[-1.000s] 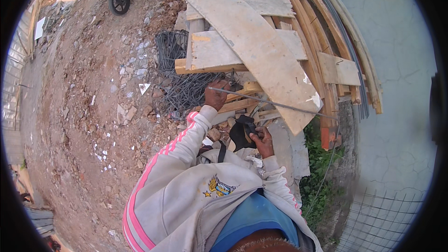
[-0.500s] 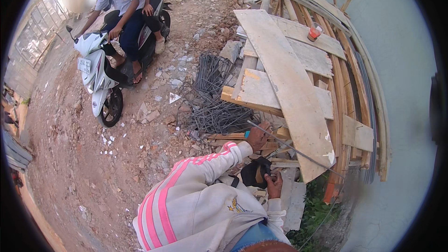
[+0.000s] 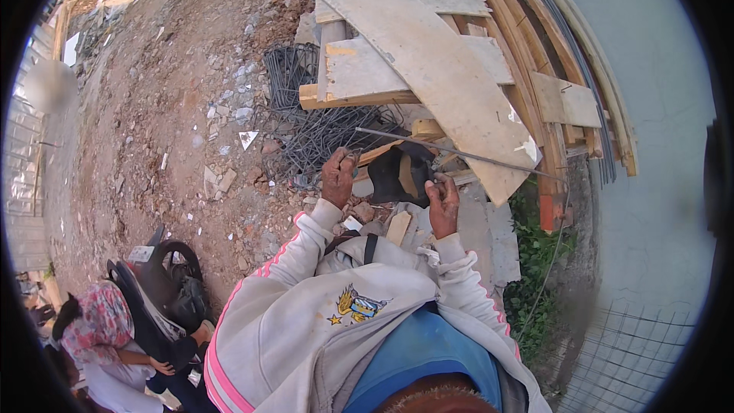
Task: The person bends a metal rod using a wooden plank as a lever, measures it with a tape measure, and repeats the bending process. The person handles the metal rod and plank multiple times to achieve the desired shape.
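My left hand (image 3: pixel 336 180) is closed on a small teal-and-dark object that its fingers mostly hide, beside a tangle of grey bent steel wire (image 3: pixel 329 138). My right hand (image 3: pixel 443 206) grips the right side of a black fabric item (image 3: pixel 394 176) with a tan patch, possibly a pouch, raised between both hands. Just above it, a long thin metal rod (image 3: pixel 466 156) slants across toward the right, over the edge of a long pale board (image 3: pixel 413 61).
Stacked timber and boards (image 3: pixel 520 46) lie along a grey wall (image 3: pixel 642 222), with plants (image 3: pixel 527 291) and wire mesh (image 3: pixel 619 352) below. Rubble-strewn dirt (image 3: pixel 145 160) spreads leftward. At lower left, two people (image 3: pixel 107 329) ride a scooter (image 3: pixel 168 291).
My left hand has left the rod's end and sits lower. The black item is raised higher, between both hands. The scooter with two people has travelled past to the lower left.
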The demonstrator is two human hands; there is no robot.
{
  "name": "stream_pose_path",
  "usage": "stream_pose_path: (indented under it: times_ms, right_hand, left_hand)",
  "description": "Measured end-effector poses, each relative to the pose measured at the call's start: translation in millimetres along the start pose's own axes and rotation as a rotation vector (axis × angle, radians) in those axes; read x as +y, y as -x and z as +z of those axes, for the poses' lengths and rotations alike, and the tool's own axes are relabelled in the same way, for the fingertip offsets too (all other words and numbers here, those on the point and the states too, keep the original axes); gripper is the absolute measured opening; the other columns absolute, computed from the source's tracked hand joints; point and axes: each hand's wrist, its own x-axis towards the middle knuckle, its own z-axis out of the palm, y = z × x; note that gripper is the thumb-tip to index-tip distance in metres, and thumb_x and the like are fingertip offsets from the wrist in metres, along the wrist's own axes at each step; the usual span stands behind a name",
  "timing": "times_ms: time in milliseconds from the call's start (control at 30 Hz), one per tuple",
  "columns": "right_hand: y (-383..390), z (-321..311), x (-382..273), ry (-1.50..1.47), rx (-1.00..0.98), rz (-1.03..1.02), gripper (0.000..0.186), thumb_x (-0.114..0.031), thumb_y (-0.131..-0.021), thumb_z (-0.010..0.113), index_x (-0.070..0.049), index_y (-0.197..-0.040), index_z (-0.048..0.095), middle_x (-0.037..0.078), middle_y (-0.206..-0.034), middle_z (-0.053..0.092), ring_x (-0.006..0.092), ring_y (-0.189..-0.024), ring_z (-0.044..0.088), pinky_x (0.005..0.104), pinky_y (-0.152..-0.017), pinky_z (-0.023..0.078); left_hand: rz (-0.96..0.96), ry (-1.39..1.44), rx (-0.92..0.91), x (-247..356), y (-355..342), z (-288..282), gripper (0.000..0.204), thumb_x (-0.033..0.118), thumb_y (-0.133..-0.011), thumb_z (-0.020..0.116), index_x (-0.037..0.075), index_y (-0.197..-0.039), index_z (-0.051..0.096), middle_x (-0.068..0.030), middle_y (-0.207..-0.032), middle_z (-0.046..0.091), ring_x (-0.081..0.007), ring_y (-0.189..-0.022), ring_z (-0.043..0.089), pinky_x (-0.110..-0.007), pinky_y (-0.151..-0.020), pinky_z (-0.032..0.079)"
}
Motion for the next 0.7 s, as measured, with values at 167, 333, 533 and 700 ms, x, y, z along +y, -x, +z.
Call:
stream_pose_path:
  times_ms: [167, 333, 533, 700]
  right_hand:
    - [-15, 31, -9, -0.238, 0.05, -0.014, 0.034, -0.023, -0.099, 0.065, 0.002, -0.121, 0.057, 0.002, -0.088, 0.061, 0.0086, -0.082, 0.053, 0.0245, -0.074, 0.044]
    - [-27, 56, -37, -0.301, 0.038, 0.038, 0.031, -0.024, -0.099, 0.064, 0.0, -0.117, 0.059, 0.002, -0.093, 0.063, 0.0082, -0.086, 0.055, 0.0242, -0.078, 0.044]
    - [-53, 82, -35, -0.548, 0.087, 0.31, 0.026, -0.028, -0.096, 0.069, -0.009, -0.113, 0.062, -0.001, -0.097, 0.062, 0.0077, -0.084, 0.054, 0.0252, -0.068, 0.043]
    - [-58, 94, -40, -0.61, 0.178, 0.355, 0.032, -0.03, -0.094, 0.071, -0.01, -0.117, 0.061, 0.0, -0.103, 0.064, 0.0098, -0.085, 0.052, 0.0293, -0.065, 0.042]
  left_hand:
    - [-0.055, -0.031, -0.016, 13, 1, -28, 0.015, 0.01, -0.097, 0.051, 0.0, -0.086, 0.055, -0.0002, -0.073, 0.043, -0.0114, -0.069, 0.038, -0.03, -0.062, 0.037]
    - [-0.038, -0.144, -0.105, 20, 2, -32, 0.015, 0.012, -0.097, 0.051, 0.001, -0.087, 0.056, -0.0036, -0.075, 0.047, -0.0143, -0.069, 0.042, -0.031, -0.064, 0.04]
    - [0.079, -0.221, -0.185, 43, -1, -7, 0.015, 0.011, -0.097, 0.051, 0.001, -0.09, 0.059, -0.0054, -0.075, 0.049, -0.0164, -0.07, 0.046, -0.031, -0.066, 0.042]
    - [0.058, -0.219, -0.155, 43, -7, -2, 0.012, 0.007, -0.096, 0.052, 0.0, -0.095, 0.061, -0.0094, -0.079, 0.055, -0.0197, -0.07, 0.05, -0.032, -0.068, 0.045]
